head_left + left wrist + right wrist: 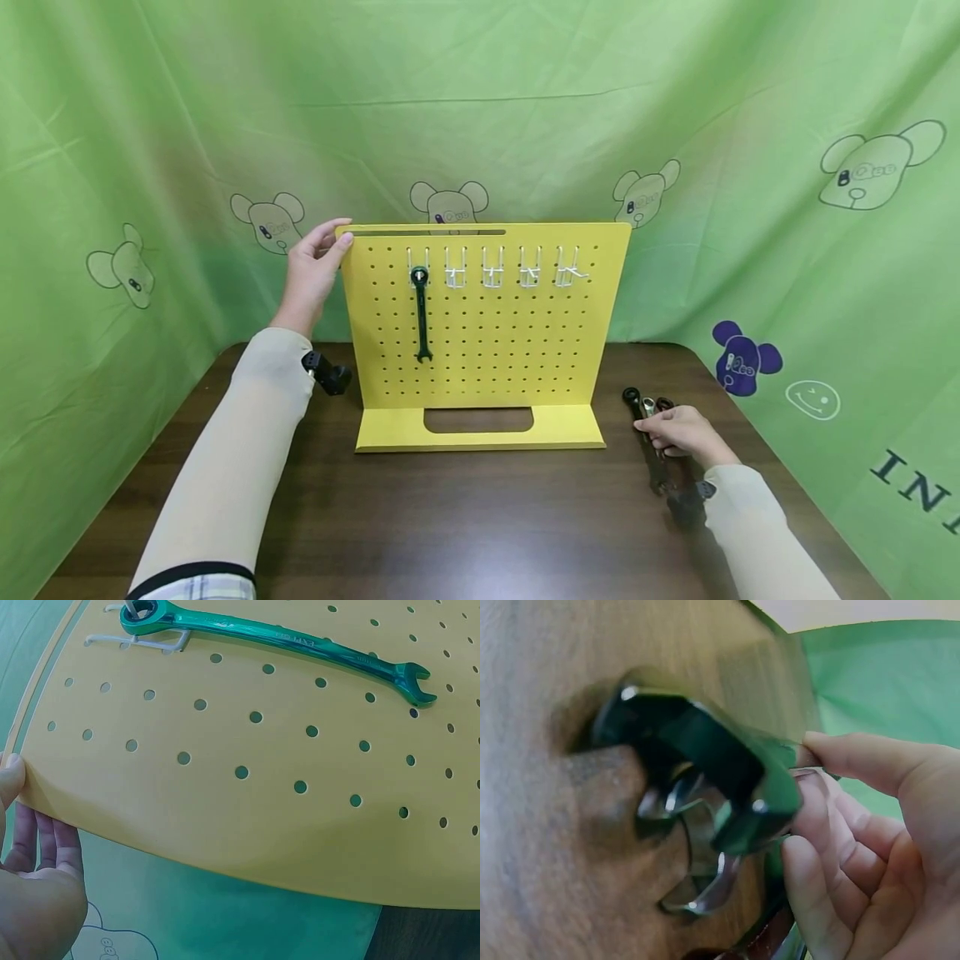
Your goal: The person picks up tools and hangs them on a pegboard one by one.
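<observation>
A yellow pegboard point(480, 350) stands upright on the table, with my left hand point(311, 265) gripping its upper left corner, thumb in front and fingers behind. From the leftmost hook hangs a green combination wrench point(422, 321), ring end up; its open end shows in the left wrist view. To the right of the board, my right hand point(686, 433) pinches a dark green wrench point(697, 750) between thumb and fingers. Beside that one lie a silver wrench point(648, 406) and a dark reddish wrench point(664, 403), partly hidden by the hand.
Several white hooks run along the board's upper rows; the rightmost hook point(572, 272) has a prong pointing sideways. The board's base point(390, 427) has a cut-out slot. Green printed curtain point(525, 108) surrounds the brown wooden table point(450, 525) at the back and sides.
</observation>
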`<state>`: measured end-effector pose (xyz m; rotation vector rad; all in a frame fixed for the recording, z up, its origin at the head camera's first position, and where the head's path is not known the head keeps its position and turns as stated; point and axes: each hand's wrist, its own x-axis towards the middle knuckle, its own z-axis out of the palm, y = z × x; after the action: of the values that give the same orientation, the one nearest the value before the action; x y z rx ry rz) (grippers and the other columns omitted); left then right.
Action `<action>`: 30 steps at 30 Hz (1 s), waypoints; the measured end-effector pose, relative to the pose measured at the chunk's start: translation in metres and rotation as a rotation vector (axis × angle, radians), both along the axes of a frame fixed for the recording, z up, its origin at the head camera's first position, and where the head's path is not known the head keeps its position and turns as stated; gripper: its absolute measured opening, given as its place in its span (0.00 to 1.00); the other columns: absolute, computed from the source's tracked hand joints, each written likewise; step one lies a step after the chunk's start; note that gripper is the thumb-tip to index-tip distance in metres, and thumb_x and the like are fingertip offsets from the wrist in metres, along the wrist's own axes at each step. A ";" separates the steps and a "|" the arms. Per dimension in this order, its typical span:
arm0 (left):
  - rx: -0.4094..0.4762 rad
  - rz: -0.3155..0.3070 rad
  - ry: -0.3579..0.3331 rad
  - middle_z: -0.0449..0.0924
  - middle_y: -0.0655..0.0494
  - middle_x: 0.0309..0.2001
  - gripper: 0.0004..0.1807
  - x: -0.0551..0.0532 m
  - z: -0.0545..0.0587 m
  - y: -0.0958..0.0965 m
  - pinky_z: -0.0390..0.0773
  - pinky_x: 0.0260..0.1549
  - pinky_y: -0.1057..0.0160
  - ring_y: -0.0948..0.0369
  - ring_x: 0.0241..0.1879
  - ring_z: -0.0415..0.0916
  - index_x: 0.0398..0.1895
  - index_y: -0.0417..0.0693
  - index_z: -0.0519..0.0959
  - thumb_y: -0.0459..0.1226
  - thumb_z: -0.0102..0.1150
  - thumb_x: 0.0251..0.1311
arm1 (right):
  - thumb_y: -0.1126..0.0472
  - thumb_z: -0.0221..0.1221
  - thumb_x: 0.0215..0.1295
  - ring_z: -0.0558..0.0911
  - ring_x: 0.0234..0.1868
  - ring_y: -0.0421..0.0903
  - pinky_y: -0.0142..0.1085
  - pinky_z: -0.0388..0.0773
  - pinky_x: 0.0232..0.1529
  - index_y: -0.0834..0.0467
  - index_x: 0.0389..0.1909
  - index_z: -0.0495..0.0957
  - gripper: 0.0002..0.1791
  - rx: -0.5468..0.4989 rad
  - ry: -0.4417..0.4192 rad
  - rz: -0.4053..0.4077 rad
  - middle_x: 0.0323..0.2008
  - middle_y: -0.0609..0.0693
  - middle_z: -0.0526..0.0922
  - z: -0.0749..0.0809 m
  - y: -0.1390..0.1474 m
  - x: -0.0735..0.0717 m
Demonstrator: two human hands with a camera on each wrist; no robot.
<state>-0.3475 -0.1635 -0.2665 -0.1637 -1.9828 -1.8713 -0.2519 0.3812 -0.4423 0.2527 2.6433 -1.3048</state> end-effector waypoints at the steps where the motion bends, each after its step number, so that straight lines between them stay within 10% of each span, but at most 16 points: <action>1: -0.002 0.000 0.000 0.75 0.57 0.47 0.18 0.000 0.000 0.000 0.76 0.48 0.65 0.63 0.44 0.72 0.61 0.56 0.81 0.43 0.61 0.69 | 0.56 0.64 0.67 0.79 0.24 0.40 0.33 0.81 0.26 0.63 0.28 0.82 0.14 -0.002 -0.005 -0.001 0.19 0.46 0.78 0.000 0.000 0.000; 14: -0.001 -0.004 0.018 0.73 0.58 0.44 0.20 0.004 0.002 0.003 0.75 0.44 0.68 0.64 0.41 0.70 0.62 0.51 0.80 0.42 0.61 0.69 | 0.57 0.61 0.70 0.79 0.27 0.42 0.37 0.81 0.30 0.70 0.41 0.80 0.16 -0.049 0.024 0.066 0.25 0.47 0.79 0.009 0.001 0.004; 30: -0.004 0.009 0.010 0.73 0.58 0.44 0.19 0.002 0.001 0.001 0.76 0.46 0.67 0.64 0.42 0.70 0.61 0.52 0.80 0.43 0.62 0.69 | 0.57 0.61 0.72 0.75 0.26 0.40 0.34 0.79 0.25 0.70 0.47 0.74 0.18 -0.132 0.145 0.152 0.25 0.48 0.75 0.055 -0.014 0.016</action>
<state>-0.3453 -0.1626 -0.2652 -0.1651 -1.9776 -1.8577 -0.2362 0.3673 -0.3872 -0.0634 2.6157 -1.4899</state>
